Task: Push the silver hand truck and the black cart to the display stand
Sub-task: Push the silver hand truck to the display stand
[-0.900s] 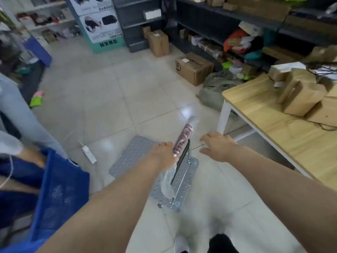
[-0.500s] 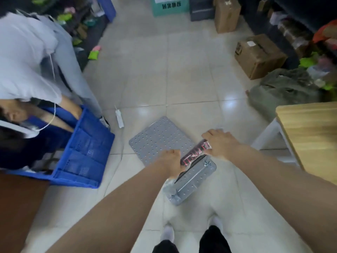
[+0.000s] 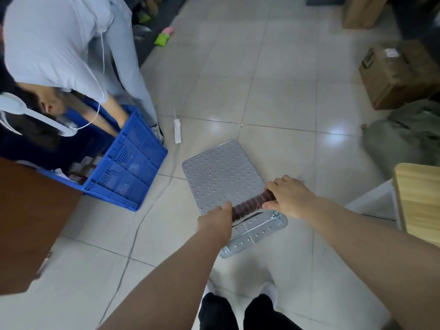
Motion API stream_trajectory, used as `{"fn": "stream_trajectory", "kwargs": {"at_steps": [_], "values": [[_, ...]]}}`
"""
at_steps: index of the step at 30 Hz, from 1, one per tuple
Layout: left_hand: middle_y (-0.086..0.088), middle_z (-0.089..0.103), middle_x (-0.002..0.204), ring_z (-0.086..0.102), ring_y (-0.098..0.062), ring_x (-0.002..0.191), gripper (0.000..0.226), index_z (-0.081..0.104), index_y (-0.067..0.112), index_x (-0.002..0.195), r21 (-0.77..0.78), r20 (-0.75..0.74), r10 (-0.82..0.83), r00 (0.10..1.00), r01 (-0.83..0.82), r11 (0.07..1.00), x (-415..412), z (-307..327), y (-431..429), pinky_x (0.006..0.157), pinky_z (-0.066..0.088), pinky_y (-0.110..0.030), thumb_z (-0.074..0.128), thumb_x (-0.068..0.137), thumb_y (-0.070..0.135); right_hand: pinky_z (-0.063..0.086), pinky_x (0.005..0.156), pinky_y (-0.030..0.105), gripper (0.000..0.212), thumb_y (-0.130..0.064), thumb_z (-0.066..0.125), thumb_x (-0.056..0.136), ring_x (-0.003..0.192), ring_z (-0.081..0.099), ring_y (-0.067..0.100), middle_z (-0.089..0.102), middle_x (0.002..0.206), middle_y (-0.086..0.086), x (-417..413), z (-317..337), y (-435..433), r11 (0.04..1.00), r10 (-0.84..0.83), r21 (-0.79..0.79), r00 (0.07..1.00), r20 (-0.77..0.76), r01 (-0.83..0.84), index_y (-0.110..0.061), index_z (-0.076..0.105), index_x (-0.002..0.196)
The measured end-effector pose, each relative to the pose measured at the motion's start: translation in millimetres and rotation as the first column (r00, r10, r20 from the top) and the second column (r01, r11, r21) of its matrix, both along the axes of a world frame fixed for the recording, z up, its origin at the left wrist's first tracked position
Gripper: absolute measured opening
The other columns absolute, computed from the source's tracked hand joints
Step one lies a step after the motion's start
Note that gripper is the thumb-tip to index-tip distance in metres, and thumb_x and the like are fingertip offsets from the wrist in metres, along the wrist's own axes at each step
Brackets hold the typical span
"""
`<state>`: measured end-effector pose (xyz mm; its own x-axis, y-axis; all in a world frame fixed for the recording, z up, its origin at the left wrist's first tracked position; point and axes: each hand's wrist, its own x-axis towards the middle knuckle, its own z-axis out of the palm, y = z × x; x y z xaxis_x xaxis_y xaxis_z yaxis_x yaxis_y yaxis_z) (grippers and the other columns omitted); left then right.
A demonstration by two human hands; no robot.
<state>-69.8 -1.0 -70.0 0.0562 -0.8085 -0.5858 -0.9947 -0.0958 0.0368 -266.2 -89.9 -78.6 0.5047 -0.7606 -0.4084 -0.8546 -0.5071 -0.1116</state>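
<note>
The silver hand truck (image 3: 221,177) stands on the tiled floor in front of me, its perforated platform flat and empty. Its handle bar (image 3: 251,206) has a dark grip with red stripes. My left hand (image 3: 215,221) is closed around the handle's left end. My right hand (image 3: 289,198) is closed around the right end. The black cart and the display stand are not in view.
A person in light clothes bends over a blue crate (image 3: 128,167) at the left. A white power strip (image 3: 177,131) and its cable lie on the floor near the platform. A wooden table (image 3: 419,201) is at the right, with cardboard boxes (image 3: 395,75) and a green bag (image 3: 404,136) beyond.
My right hand has closed onto the handle beside my left. The view has tilted down and swung left, bringing the person and the blue crate into view.
</note>
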Motion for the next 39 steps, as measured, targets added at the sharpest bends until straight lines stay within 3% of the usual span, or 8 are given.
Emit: {"fn": "stream_trajectory", "kwargs": {"at_steps": [6,16,25,30,32,35,37,39], "values": [[-0.010,0.051,0.117,0.059,-0.033,0.101,0.067,0.024,0.021,0.135,-0.060,0.042,0.044,0.998,-0.041,0.997,12,-8,-5,0.072,0.040,-0.041,0.055,0.079,0.001,0.040,0.094,0.042,0.059,-0.064,0.042,0.086,0.116,0.044,0.026,0.055,0.121,0.006,18,1,-8,0.999,-0.008,0.032,1.000,-0.030,0.009,-0.017,0.049,0.121],[-0.009,0.055,0.113,0.060,-0.031,0.094,0.076,0.020,0.024,0.140,-0.080,0.069,-0.054,0.996,0.059,0.995,83,-10,-48,0.071,0.040,-0.040,0.060,0.079,0.004,0.038,0.088,0.044,0.059,-0.070,0.040,0.083,0.111,0.046,0.023,0.057,0.114,0.001,78,-5,-36,0.994,-0.091,0.065,0.996,-0.024,0.092,-0.022,0.050,0.117],[-0.008,0.057,0.106,0.060,-0.030,0.090,0.055,0.032,0.021,0.126,-0.108,0.026,-0.101,0.995,0.103,0.989,156,-12,-102,0.071,0.045,-0.040,0.057,0.081,0.002,0.039,0.090,0.046,0.058,-0.068,0.034,0.085,0.109,0.046,0.025,0.053,0.114,0.005,135,-18,-67,0.991,-0.137,-0.011,0.991,0.001,0.137,-0.022,0.048,0.117],[-0.008,0.056,0.107,0.056,-0.030,0.096,0.046,0.036,0.019,0.119,-0.104,-0.013,-0.015,1.000,0.014,0.995,183,-13,-129,0.082,0.047,-0.046,0.054,0.080,0.000,0.033,0.076,0.041,0.049,-0.069,0.032,0.085,0.086,0.046,0.020,0.053,0.087,-0.005,162,-16,-89,0.987,-0.153,0.037,0.987,-0.054,0.155,-0.027,0.048,0.104],[-0.007,0.055,0.114,0.054,-0.029,0.102,0.047,0.036,0.020,0.122,-0.152,-0.048,-0.001,0.999,-0.006,0.988,192,-17,-131,0.086,0.044,-0.047,0.057,0.082,0.009,0.031,0.073,0.041,0.050,-0.070,0.031,0.085,0.084,0.046,0.021,0.053,0.085,-0.003,171,-20,-90,0.988,-0.148,-0.044,0.987,-0.057,0.145,-0.025,0.046,0.102],[-0.002,0.045,0.133,0.042,-0.028,0.122,0.058,0.031,0.032,0.134,-0.203,-0.162,0.072,0.984,-0.105,0.974,200,-26,-130,0.103,0.030,-0.057,0.056,0.084,0.045,0.030,0.072,0.041,0.052,-0.070,0.030,0.084,0.091,0.053,0.025,0.061,0.093,-0.001,184,-28,-92,0.978,-0.146,-0.156,0.989,-0.020,0.142,-0.024,0.046,0.102],[0.000,0.038,0.139,0.034,-0.028,0.129,0.061,0.031,0.041,0.135,-0.215,-0.208,0.129,0.970,-0.174,0.961,202,-30,-133,0.106,0.021,-0.063,0.049,0.081,0.065,0.032,0.074,0.041,0.051,-0.071,0.031,0.083,0.092,0.054,0.025,0.062,0.094,-0.001,189,-30,-98,0.975,-0.154,-0.160,0.988,0.006,0.153,-0.025,0.046,0.100],[0.001,0.037,0.140,0.030,-0.029,0.130,0.052,0.035,0.045,0.130,-0.212,-0.255,0.159,0.954,-0.215,0.953,204,-33,-143,0.106,0.017,-0.066,0.047,0.083,0.065,0.032,0.076,0.040,0.050,-0.074,0.034,0.080,0.091,0.053,0.024,0.060,0.089,-0.003,188,-30,-108,0.976,-0.191,-0.093,0.980,0.050,0.195,-0.028,0.047,0.094]]}}
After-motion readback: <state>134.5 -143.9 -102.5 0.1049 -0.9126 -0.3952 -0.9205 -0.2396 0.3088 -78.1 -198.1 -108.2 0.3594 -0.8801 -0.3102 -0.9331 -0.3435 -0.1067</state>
